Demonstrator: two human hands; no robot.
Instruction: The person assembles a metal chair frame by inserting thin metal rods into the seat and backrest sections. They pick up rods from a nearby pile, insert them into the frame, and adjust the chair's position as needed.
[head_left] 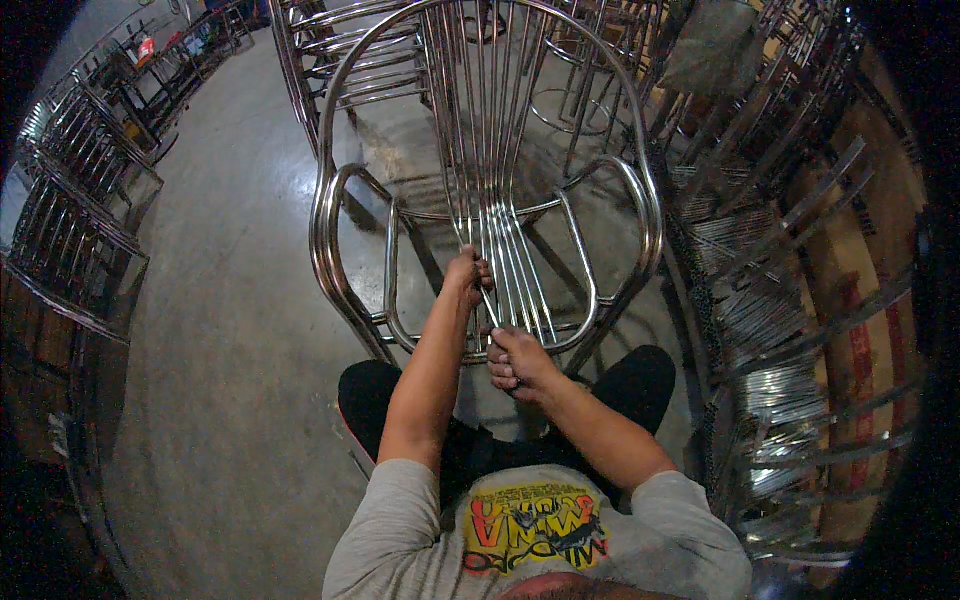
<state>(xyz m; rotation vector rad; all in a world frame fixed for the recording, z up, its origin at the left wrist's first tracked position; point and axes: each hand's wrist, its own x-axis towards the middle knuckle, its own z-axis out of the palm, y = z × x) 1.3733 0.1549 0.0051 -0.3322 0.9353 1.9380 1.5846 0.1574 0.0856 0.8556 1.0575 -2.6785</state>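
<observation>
A shiny metal chair frame [652, 215] stands in front of me, with a rounded back, looped arms and long thin rods running down its back and over the seat. My left hand [467, 275] is closed around one thin metal rod [489, 302] at the left side of the seat rods. Nearer to me, my right hand [520, 362] grips the lower end of what looks like the same rod, close to the seat's front bar [570, 343]. The fingers hide part of the rod, and whether its end touches the front bar cannot be made out.
Stacked metal frames [75, 215] stand along the left. Another tubular frame [370, 60] is behind the chair. To the right, a rack [710, 350] with bundles of thin metal rods [785, 410] and jutting bars runs close beside the chair. The floor [230, 330] is grey concrete.
</observation>
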